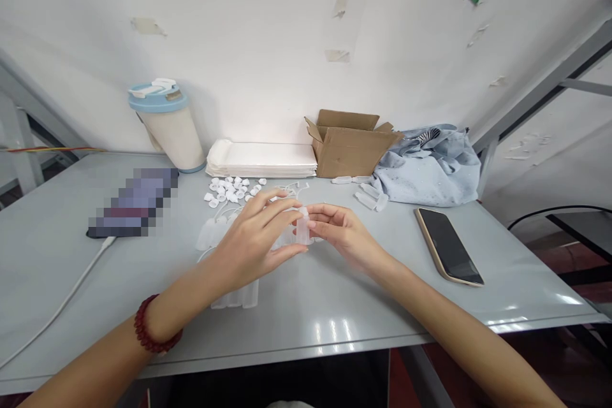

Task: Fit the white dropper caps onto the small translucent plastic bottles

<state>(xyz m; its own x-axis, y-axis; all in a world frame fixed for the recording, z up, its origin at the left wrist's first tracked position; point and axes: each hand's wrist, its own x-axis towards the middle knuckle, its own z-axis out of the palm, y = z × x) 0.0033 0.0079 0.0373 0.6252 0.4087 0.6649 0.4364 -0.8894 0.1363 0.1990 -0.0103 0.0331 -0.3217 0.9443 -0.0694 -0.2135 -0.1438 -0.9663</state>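
Note:
A small translucent plastic bottle (303, 229) stands upright between my two hands, above the middle of the table. My right hand (345, 233) pinches it from the right with thumb and fingers. The fingertips of my left hand (258, 233) meet its top while the thumb lies at its lower end. Behind and below my left hand are several more translucent bottles (206, 234) with thin white cords, partly covered by the hand. Another row of bottles (249, 294) lies under my left wrist. Several small white caps (232, 190) are heaped just beyond my left hand.
Along the wall stand a cup with a blue lid (179, 134), a stack of white packets (262, 159), an open cardboard box (354, 150) and a bunched light-blue cloth (430, 169). Loose clear pieces (368, 196) lie before the box. Phones lie right (449, 245) and left (136, 204), the left one cabled.

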